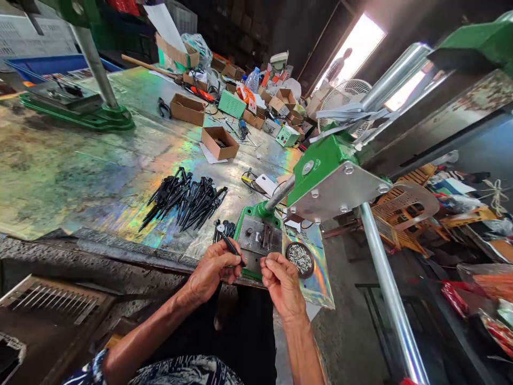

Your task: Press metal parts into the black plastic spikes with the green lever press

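My left hand (pixel 214 267) is closed around a slim black tool-like piece (pixel 229 244) with a round silvery spot near its upper end. Just to its right, my right hand (pixel 282 280) has thumb and forefinger pinched together; whatever is between them is too small to make out. Both hands are in front of the green press base (pixel 244 224), whose metal plate (pixel 250 240) carries a small dark fixture (pixel 267 235). Beside my right hand stands a round dish (pixel 300 260) full of small silvery pins or rivets. A few black pieces (pixel 227 226) lie left of the press.
A large pile of similar black pieces (pixel 182 200) lies on the metal-topped table (pixel 100 176). The press's green head (pixel 320 176) overhangs on the right. Cardboard boxes (pixel 219 143) and clutter fill the back. Another green press (pixel 76 109) stands at far left. A person (pixel 339 64) is in the bright doorway.
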Demonstrator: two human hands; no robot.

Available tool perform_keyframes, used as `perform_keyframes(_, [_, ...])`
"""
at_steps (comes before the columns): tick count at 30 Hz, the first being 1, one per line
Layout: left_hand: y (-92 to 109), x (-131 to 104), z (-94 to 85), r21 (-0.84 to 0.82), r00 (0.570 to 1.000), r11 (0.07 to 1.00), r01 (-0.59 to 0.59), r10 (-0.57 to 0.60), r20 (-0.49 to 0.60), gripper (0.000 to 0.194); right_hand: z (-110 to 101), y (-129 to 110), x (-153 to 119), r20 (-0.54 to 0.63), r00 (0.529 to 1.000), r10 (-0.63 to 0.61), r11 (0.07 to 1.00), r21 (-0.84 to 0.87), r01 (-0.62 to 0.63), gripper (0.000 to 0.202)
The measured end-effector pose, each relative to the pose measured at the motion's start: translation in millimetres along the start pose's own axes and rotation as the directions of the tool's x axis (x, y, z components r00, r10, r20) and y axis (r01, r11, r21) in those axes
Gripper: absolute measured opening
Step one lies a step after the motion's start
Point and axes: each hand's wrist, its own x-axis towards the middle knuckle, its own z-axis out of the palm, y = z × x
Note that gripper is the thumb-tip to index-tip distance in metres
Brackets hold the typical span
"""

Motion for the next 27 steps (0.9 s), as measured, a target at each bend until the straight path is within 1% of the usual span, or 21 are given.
perform_keyframes(5, [-5.7, -0.6, 4.0, -0.137, 1.000, 0.991, 0.001, 0.001, 0.017, 0.018, 20.1, 9.5, -7.8, 0.016, 1.000, -0.019, 0.999, 0.026, 0.018, 0.024])
perform_keyframes(12, [-15.5, -3.2, 0.9, -0.342, 0.998, 0.939, 0.034, -0.015, 0.059, 0.015, 34.5, 18.7, -17.5, -0.061, 0.995, -0.083, 0.997, 0.002, 0.083, 0.024])
perform_keyframes(20, [-20.3, -2.5, 1.4, -0.436, 0.998, 0.898, 0.065, -0.050, 0.047, 0.015, 38.4, 28.1, -16.4, -0.121, 0.973, -0.198, 0.978, -0.093, 0.187, 0.025])
perform_keyframes(27, [-24.6, -3.3, 2.4, -0.466, 0.996, 0.880, 0.089, -0.079, 0.043, 0.014, 37.0, 32.4, -16.8, -0.155, 0.959, -0.237, 0.967, -0.133, 0.217, 0.027])
